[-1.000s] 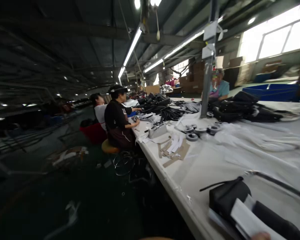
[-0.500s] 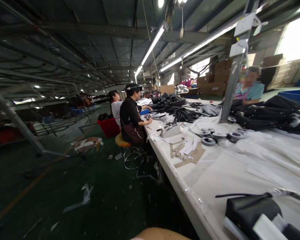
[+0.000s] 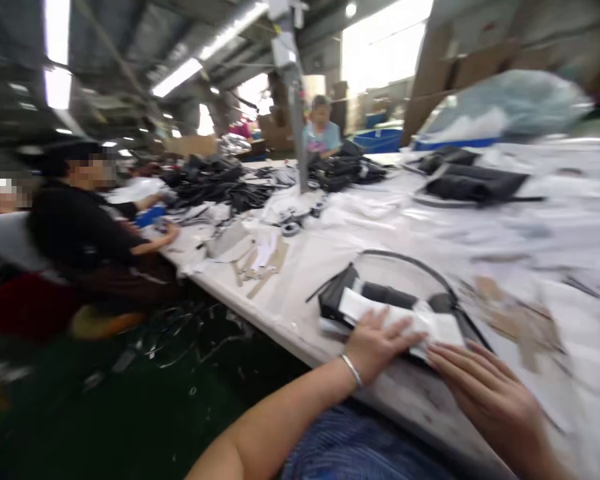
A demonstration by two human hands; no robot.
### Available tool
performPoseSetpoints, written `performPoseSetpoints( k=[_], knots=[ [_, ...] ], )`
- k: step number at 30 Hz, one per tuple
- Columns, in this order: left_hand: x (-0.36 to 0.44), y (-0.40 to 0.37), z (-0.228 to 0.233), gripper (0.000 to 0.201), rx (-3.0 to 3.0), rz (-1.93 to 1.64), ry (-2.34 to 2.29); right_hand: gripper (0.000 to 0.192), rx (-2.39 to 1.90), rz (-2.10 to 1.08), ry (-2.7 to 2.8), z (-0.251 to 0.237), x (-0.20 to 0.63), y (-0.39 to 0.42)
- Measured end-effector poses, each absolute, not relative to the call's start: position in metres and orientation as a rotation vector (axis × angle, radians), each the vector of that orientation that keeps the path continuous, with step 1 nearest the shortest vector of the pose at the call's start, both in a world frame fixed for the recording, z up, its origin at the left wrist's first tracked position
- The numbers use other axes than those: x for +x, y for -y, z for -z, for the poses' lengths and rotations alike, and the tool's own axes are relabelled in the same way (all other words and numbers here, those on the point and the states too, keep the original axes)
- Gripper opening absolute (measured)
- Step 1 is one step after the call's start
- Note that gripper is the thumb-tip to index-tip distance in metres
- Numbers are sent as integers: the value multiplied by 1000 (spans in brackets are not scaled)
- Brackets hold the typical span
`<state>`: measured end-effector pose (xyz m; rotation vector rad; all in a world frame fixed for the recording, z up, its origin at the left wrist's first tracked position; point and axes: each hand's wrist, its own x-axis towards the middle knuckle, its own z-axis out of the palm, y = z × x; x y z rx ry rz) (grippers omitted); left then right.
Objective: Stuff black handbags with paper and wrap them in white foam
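My long white cloth-covered table (image 3: 380,240) holds a flat black bag with white paper (image 3: 380,310); brown card strips (image 3: 260,260) and black bag piles (image 3: 220,183) lie farther along.

I sit at a long white surface (image 3: 330,260) that runs far to the left. The floor (image 3: 105,413) on my left is dark green. Above, long tube lights (image 3: 177,77) hang from a dark roof. Far ahead a bright window (image 3: 385,43) shines, beside a grey post (image 3: 295,113) and brown cartons (image 3: 190,143).
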<state>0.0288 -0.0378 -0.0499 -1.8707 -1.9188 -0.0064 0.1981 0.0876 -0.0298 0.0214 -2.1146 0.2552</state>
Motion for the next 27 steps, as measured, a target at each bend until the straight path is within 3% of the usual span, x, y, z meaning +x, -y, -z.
performPoseSetpoints(
  k=[3, 16, 22, 27],
  knots=[
    [21, 24, 62, 53, -1998, 258, 1970, 33, -121, -213, 2266, 49, 219, -84],
    [15, 18, 36, 79, -2282, 417, 2197, 24, -261, -96, 2157, 79, 208, -83],
    [17, 12, 30, 46, -2232, 564, 2309, 21, -295, -81, 2157, 80, 207, -81],
    [20, 10, 45, 43, -2128, 601, 2205, 26, -274, -82, 2207, 81, 211, -79]
  ],
)
